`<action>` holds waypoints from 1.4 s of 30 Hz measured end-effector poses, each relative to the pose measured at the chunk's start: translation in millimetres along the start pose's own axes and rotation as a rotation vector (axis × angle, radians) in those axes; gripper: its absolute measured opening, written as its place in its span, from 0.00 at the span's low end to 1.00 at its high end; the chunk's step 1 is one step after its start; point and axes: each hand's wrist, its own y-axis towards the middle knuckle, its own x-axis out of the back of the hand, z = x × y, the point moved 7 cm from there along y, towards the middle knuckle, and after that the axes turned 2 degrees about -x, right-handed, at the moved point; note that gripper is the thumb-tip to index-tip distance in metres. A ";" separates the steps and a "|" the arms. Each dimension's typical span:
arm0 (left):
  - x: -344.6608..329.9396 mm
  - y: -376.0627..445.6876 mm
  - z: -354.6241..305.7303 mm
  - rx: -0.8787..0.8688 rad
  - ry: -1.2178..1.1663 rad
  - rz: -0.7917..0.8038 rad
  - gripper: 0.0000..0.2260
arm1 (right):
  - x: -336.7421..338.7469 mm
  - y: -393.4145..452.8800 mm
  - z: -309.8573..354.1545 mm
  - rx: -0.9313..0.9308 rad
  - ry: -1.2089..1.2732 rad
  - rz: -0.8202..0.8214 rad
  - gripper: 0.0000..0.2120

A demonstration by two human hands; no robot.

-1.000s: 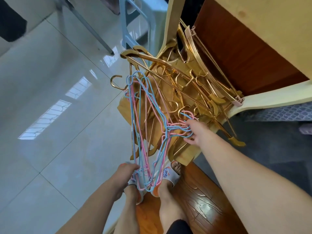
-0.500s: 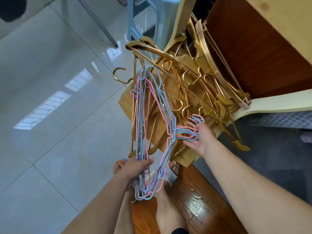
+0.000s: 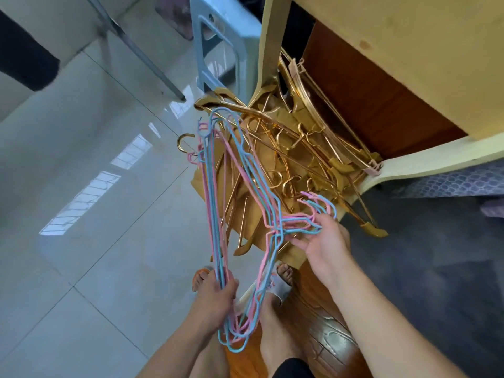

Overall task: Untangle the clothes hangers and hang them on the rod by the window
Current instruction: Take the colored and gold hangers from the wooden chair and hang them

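Head view: left hand is closed round one end of the pastel hangers, a pink-and-blue wire bunch, gripping the straight bottom bars near the shoulder bend. Right hand sits at the hook end, fingers loosely curled, thumb and fingertips pinching the necks just below the hooks; grip there is partial, not a full fist. The bunch is held in the air just above the gold hangers, a tangled heap on tan cloth between the chair legs; pastel tips at the far end overlap that heap in view, and I can't tell if they touch it or are snagged. Rod and window aren't in frame. Step in hand, as I read it: free the pastel set and square it up. To do it well: keep the left grip firm as the anchor, fan the hooks with the right fingers so all face one way, then lift straight up and away from the gold pile, not sideways, since wire ends catch open gold hooks easily. Check the far tips clear before turning. Risk: dragging a gold hanger along.
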 end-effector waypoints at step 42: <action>71.0 33.4 2.4 -0.162 0.328 -0.265 0.26 | 49.1 60.2 42.9 -0.012 -0.117 -0.373 0.12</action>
